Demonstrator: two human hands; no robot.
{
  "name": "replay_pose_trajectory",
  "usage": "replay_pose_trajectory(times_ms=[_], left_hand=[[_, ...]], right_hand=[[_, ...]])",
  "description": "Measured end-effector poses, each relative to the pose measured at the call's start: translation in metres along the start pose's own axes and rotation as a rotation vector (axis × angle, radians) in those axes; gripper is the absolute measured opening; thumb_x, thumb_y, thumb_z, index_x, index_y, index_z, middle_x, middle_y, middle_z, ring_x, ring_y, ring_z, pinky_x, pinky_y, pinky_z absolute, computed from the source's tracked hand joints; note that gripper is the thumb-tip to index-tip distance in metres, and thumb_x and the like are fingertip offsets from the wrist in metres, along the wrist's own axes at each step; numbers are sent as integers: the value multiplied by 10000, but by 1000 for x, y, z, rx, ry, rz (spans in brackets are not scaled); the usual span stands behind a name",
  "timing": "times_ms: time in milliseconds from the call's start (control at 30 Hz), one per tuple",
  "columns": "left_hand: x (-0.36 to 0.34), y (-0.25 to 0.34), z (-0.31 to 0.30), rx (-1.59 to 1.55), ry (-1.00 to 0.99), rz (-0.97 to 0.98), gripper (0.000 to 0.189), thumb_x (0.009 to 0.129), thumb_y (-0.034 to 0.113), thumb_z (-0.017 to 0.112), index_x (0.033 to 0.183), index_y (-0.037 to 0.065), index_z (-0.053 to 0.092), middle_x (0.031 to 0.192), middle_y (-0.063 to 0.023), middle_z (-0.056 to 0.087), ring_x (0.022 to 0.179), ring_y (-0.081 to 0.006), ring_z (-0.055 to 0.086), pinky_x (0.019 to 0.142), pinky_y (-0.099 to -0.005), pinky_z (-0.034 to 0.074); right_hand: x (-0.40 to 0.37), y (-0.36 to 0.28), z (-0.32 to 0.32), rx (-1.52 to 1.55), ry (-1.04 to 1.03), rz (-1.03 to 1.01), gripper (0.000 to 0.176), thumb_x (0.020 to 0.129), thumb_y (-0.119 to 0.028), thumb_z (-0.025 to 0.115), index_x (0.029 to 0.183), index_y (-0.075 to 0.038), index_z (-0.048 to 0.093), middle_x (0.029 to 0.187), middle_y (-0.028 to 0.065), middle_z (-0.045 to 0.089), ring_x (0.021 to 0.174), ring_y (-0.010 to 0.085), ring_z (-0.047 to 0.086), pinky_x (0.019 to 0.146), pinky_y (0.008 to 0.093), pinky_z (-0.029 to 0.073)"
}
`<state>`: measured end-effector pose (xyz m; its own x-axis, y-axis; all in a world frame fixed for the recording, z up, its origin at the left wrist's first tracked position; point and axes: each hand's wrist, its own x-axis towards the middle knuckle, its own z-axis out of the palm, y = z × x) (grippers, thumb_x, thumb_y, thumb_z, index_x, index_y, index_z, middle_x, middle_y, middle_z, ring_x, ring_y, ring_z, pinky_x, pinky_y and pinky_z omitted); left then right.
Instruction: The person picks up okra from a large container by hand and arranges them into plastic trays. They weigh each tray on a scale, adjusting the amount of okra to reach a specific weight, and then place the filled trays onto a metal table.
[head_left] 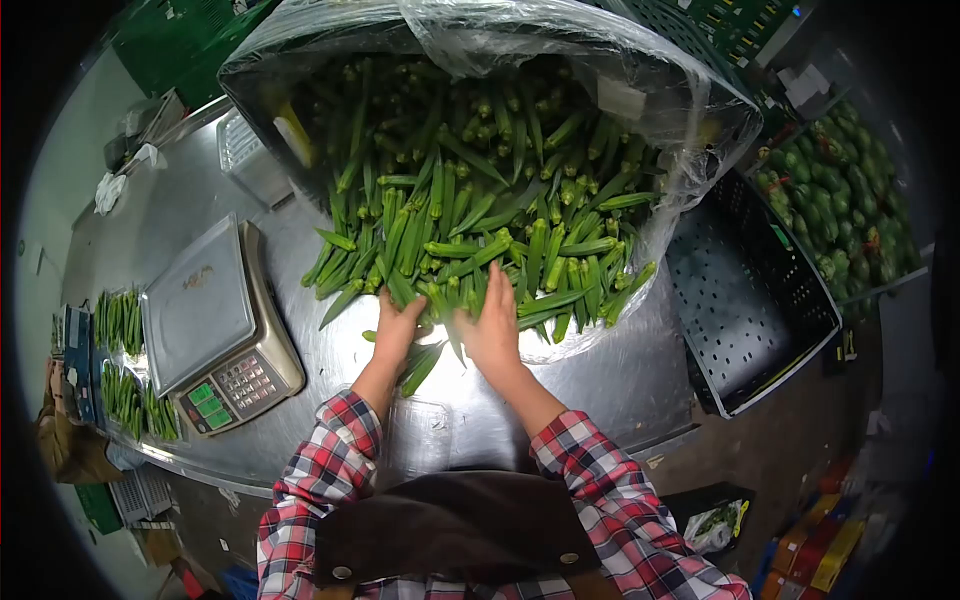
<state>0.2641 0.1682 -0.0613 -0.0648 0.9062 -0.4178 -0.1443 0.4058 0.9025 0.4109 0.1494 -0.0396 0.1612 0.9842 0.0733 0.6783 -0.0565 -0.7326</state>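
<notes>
A big heap of green okra pods spills from a clear plastic liner onto the metal table. At the heap's front edge my left hand has its thumb and fingers closed around a few okra pods. Close beside it, my right hand lies against the pods with its fingers stretched forward and apart. A few loose okra pods rest on the metal between and below my hands. The undersides of both hands are partly hidden by pods.
Left of my hands stands a weighing scale with a flat metal pan. Okra bundles lie beyond it, near another person's arm. A black perforated crate sits at the right, before a crate of green produce.
</notes>
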Motion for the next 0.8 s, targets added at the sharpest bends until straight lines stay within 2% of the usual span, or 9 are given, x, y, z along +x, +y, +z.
replay_pose_trajectory(times_ms=[67,167,300,400,433,600,700,733,800], left_hand=[[0,-6,3,-104,-49,9,686,850,39,484,1391,-2,62,1104,-144,528,877,-194,583,590,-263,524],[-21,-2,11,-95,-89,-58,631,865,63,498,1379,30,134,1038,-84,540,846,-171,588,599,-270,557],[-18,-13,12,-35,-121,-51,621,872,58,480,1375,-4,122,1090,-99,527,896,-173,580,638,-276,554],[-29,-39,23,146,-25,209,510,857,46,480,1317,-45,278,1172,-190,499,1070,-275,513,926,-333,393],[-34,-42,25,201,-49,228,437,855,30,478,1264,-46,342,1184,-190,495,1104,-275,489,947,-346,369],[-67,-47,44,-98,-213,49,454,840,-3,491,1272,-15,353,1248,-165,460,1151,-240,452,962,-320,351],[-77,-28,56,-388,-316,2,549,827,-36,477,1326,-28,251,1241,-139,445,1122,-196,467,956,-319,370],[-78,-29,55,-469,-354,-34,598,810,-54,471,1353,-43,222,1323,-152,377,1199,-219,418,996,-325,333],[-82,-22,45,-380,-372,-64,570,825,-43,472,1354,-24,261,1345,-148,371,1241,-221,378,1008,-316,313]], right_hand=[[-8,0,9,100,8,-36,865,724,-203,667,1381,16,148,1325,280,306,1231,413,332,1026,418,299],[-14,2,12,154,5,21,933,706,-263,704,1379,33,128,1305,291,318,1206,419,354,1017,419,309],[-7,-5,12,157,28,105,973,700,-344,727,1369,47,139,1288,294,316,1199,425,347,1005,435,312],[-14,-12,13,157,-4,94,1001,686,-390,738,1363,53,149,1293,296,297,1196,428,341,1000,445,313],[-19,-14,13,158,-25,87,1014,678,-402,742,1363,54,149,1300,295,287,1194,429,343,999,446,314],[-11,3,0,75,-135,144,1130,599,-430,781,1407,-49,89,1179,267,369,1042,413,502,855,415,454],[10,-13,-20,-73,-313,270,1147,571,-419,784,1422,-88,90,1134,277,411,987,417,528,850,414,449],[14,-9,-17,-133,-281,240,1108,569,-387,774,1420,-101,124,1087,274,439,902,411,567,772,418,479],[19,-12,-17,-262,-319,240,1059,577,-352,754,1415,-102,157,1077,270,442,896,398,574,752,414,488]])
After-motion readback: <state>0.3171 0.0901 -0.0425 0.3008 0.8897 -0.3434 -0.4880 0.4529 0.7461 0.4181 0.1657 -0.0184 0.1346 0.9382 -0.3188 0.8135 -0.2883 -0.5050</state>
